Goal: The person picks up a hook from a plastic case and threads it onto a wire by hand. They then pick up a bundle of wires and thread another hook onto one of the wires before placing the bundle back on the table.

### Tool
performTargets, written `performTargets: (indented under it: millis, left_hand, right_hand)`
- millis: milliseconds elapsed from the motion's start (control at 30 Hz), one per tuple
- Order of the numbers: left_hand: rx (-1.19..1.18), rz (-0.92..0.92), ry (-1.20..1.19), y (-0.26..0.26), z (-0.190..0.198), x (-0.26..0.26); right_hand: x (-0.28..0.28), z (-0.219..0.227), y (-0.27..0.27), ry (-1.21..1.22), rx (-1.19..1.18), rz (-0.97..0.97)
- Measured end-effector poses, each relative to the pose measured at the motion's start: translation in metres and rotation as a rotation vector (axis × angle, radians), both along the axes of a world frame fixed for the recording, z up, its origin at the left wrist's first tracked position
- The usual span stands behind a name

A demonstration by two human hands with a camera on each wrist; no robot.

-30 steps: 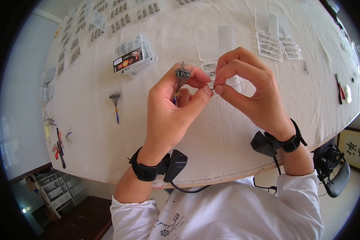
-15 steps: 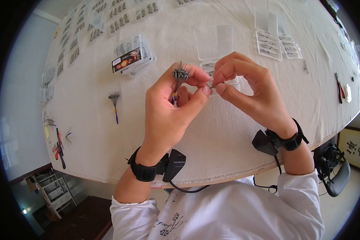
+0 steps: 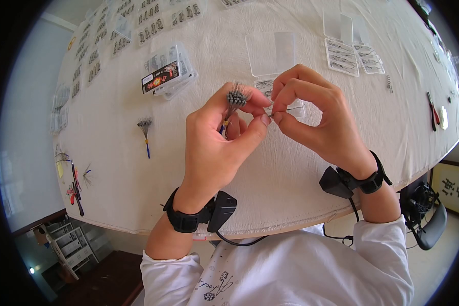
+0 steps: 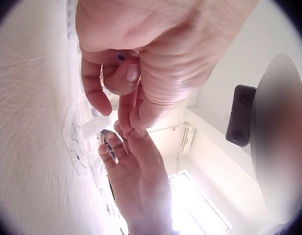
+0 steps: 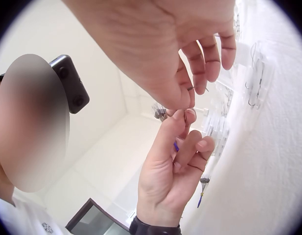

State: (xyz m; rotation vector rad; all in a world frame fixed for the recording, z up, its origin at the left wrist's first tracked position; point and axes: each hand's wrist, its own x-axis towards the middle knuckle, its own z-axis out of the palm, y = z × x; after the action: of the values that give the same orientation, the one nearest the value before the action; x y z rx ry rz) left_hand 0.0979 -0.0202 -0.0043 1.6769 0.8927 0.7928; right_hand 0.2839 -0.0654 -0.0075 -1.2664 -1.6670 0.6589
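Observation:
My left hand [image 3: 211,137] holds a bundle of fine wires [image 3: 236,98] with grey bead-like ends fanned upward and a yellow-and-blue tie lower down. The thumb and index finger of that hand meet the fingertips of my right hand [image 3: 324,115]. Between them is a thin dark wire-like piece [image 3: 271,115], pinched from the right by thumb and index finger; its exact kind is too small to tell. A fine strand sticks out past the right fingers in the right wrist view. Below the hands, partly covered, lies an open clear box [image 3: 271,53] with hooks in its tray.
A second wire bundle [image 3: 146,133] lies on the white cloth at left, near stacked clear boxes with a black label [image 3: 160,77]. Another open box of hooks [image 3: 343,57] is at back right. Red-handled pliers [image 3: 433,113] lie far right; tools [image 3: 76,189] lie far left.
Both hands stay close together, with only small shifts of the fingertips around the thin piece. The wire bundle in my left hand tilts slightly to the right.

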Motion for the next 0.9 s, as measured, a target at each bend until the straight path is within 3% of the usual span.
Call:
performTargets:
  millis: [200,333,633,900]
  left_hand:
    - [-0.053,0.033,-0.041,0.002,-0.001,-0.002]
    - [-0.058,0.029,-0.074,0.004,-0.004,-0.005]
    - [-0.128,0.050,-0.060,0.004,0.000,-0.006]
    - [-0.145,0.038,-0.035,0.005,-0.002,-0.006]
  right_hand:
    - [0.006,-0.003,0.003,0.092,-0.015,-0.006]
    - [0.013,0.001,0.002,0.342,-0.233,-0.009]
    - [0.009,-0.001,0.003,0.328,-0.287,0.040]
    - [0.011,0.005,0.000,0.359,-0.265,-0.037]
